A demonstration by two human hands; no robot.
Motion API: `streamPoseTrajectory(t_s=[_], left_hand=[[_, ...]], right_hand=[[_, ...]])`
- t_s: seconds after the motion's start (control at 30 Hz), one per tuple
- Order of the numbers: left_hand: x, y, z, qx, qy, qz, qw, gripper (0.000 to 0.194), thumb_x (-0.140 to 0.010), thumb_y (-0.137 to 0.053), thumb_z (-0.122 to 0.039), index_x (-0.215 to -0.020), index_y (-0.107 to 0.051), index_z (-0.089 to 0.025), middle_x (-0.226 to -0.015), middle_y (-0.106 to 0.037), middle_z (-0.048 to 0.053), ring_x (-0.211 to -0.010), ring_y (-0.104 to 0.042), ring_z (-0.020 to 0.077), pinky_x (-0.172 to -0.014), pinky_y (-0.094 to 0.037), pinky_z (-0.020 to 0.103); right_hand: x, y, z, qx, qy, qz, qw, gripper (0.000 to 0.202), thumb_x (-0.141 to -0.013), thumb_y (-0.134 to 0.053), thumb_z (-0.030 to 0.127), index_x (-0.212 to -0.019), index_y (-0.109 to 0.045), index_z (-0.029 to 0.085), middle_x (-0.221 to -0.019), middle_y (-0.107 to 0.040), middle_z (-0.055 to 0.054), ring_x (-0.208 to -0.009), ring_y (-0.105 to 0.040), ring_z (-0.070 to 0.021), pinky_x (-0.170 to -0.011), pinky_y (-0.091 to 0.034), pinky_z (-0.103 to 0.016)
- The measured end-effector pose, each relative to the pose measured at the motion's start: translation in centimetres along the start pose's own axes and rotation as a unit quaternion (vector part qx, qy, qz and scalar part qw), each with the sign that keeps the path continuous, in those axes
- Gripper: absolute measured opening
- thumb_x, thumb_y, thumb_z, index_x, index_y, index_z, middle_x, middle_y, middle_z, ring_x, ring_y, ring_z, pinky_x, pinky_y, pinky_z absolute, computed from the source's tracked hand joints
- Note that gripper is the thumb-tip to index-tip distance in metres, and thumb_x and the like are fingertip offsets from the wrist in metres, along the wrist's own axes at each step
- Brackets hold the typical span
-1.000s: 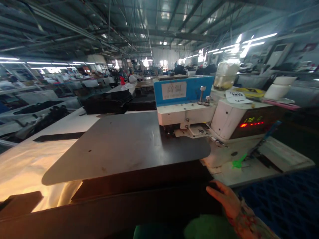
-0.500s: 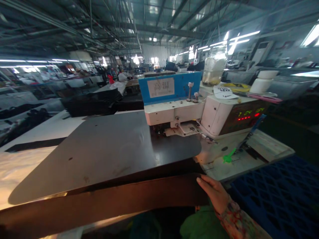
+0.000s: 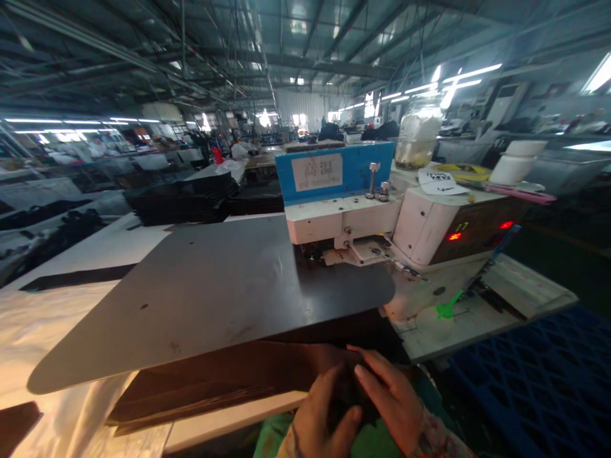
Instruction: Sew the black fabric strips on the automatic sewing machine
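A stack of dark brown sheets (image 3: 229, 378), leather or cloth, lies along the table's front edge, partly beneath the grey metal plate (image 3: 224, 286) of a sewing machine (image 3: 341, 219). Its right end is in my two hands. My left hand (image 3: 322, 410) curls around the near side of that end, thumb and fingers apart with dark material between them. Beside it, my right hand (image 3: 394, 394) has its fingers closed over the end's right side. How many layers each hand holds is hidden. Green clothing (image 3: 272, 436) shows below the hands.
A control box with red digits (image 3: 458, 235) stands on the right, with a glass jar (image 3: 417, 137) and a white bottle (image 3: 515, 162) behind. A green-handled tool (image 3: 449, 308) rests on the machine base. Black stacked pieces (image 3: 186, 197) lie at back left. Blue lattice (image 3: 534, 375) lies lower right.
My left hand has come into view beside the right. The long brown strip no longer stretches across to the left edge; a layered stack shows there. The display's digits have changed.
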State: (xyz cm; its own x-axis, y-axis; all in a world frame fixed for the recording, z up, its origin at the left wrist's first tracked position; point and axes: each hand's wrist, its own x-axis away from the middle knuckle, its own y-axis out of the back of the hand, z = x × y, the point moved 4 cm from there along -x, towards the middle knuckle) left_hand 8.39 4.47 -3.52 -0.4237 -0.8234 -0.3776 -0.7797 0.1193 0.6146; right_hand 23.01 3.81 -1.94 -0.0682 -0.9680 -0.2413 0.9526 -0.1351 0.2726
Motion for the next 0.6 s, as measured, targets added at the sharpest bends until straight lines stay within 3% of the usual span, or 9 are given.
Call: streamPoseTrajectory(t_s=[0.1, 0.23, 0.37, 0.6], left_hand=[[-0.9, -1.9, -1.2, -0.044, 0.011, -0.003, 0.999, 0.047, -0.073, -0.05, -0.031, -0.114, -0.038, -0.011, -0.101, -0.055, 0.016, -0.092, -0.054, 0.0238, -0.075, -0.049, 0.034], [-1.9, -0.8, -1.5, -0.037, 0.034, 0.01, 0.999, 0.026, -0.079, -0.036, -0.019, -0.101, -0.049, -0.013, -0.091, -0.06, 0.011, -0.086, -0.057, 0.0183, -0.074, -0.049, 0.029], [-2.7, 0.3, -1.8, -0.015, 0.03, 0.014, 0.999, 0.023, -0.08, -0.034, -0.017, -0.094, -0.052, -0.016, -0.084, -0.061, 0.006, -0.081, -0.058, 0.0139, -0.073, -0.048, 0.023], [-3.2, 0.3, -1.9, -0.045, 0.011, 0.055, 0.997, 0.02, -0.079, -0.031, -0.018, -0.083, -0.051, -0.016, -0.075, -0.059, 0.007, -0.068, -0.057, 0.015, -0.063, -0.048, 0.025]], right_hand=[[0.4, -0.5, 1.1, -0.001, 0.049, -0.007, 0.999, 0.029, -0.084, -0.035, 0.029, -0.103, -0.053, 0.019, -0.1, -0.055, -0.008, -0.089, -0.053, -0.0159, -0.075, -0.048, -0.024], [0.4, -0.7, 1.6, 0.056, 0.096, 0.002, 0.994, 0.027, -0.084, -0.034, 0.024, -0.104, -0.051, 0.02, -0.093, -0.055, -0.007, -0.087, -0.053, -0.0147, -0.074, -0.048, -0.024], [-0.1, -0.7, 1.5, 0.134, 0.118, 0.024, 0.984, 0.024, -0.083, -0.036, 0.02, -0.102, -0.05, 0.019, -0.088, -0.054, -0.007, -0.081, -0.054, -0.0151, -0.064, -0.05, -0.022], [-0.8, -0.6, 3.0, 0.293, 0.22, 0.016, 0.93, 0.023, -0.083, -0.034, 0.018, -0.094, -0.053, 0.014, -0.083, -0.057, -0.009, -0.075, -0.055, -0.0182, -0.065, -0.051, -0.03]])
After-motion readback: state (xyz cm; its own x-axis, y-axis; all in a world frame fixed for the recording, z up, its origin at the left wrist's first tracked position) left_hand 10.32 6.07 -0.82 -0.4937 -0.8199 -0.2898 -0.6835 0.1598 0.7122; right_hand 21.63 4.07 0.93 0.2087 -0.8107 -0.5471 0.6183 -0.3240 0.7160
